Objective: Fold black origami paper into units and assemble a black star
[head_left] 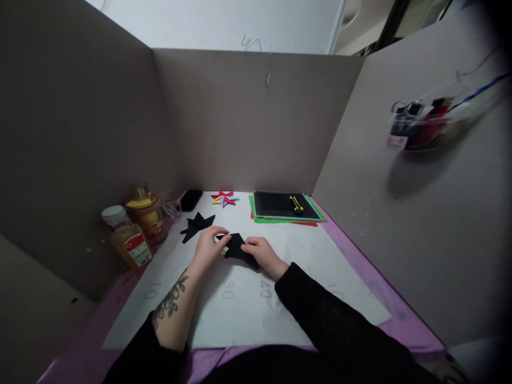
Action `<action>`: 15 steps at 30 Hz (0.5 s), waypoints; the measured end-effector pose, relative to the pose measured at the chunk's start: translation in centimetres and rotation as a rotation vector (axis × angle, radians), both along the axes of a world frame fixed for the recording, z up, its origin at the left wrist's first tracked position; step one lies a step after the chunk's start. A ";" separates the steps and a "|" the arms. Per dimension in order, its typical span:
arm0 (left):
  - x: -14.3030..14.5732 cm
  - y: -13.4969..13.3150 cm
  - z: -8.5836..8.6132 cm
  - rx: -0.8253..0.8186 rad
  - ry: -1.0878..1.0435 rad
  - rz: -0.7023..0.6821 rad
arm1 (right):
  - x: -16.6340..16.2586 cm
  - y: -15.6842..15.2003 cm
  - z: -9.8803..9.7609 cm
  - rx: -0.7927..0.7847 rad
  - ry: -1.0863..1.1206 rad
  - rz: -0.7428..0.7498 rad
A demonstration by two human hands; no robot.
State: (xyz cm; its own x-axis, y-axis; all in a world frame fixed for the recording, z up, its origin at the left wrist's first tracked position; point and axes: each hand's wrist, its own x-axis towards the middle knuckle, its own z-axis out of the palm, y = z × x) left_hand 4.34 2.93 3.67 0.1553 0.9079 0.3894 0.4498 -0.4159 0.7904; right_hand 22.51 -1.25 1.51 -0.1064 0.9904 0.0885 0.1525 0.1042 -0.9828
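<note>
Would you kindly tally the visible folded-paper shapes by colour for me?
Black: 2 (pointed black folded-paper piece in the left hand and right hand; spiky black folded-paper shape on the white sheet)
Multicoloured: 1 (pinwheel-like paper star at the back)
Total: 3

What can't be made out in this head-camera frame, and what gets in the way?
All in the head view:
- Parts of the held black paper piece: covered by the left hand and right hand.
- Small print on the bottle label: too small.
- Exact items in the clear container at right: blurred.
- Most of the green sheet: covered by the black sheet.
</note>
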 end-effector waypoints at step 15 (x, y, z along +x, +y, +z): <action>1.0 -2.2 2.1 0.003 -0.035 -0.155 | -0.7 -0.9 0.7 0.505 -0.598 -0.092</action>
State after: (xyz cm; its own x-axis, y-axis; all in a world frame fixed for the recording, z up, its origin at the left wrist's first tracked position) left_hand 5.31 0.70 5.82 0.2803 0.8727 0.3998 0.3524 -0.4810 0.8028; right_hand 21.82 -2.13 2.25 -0.1972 0.8529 0.4834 0.6699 0.4772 -0.5687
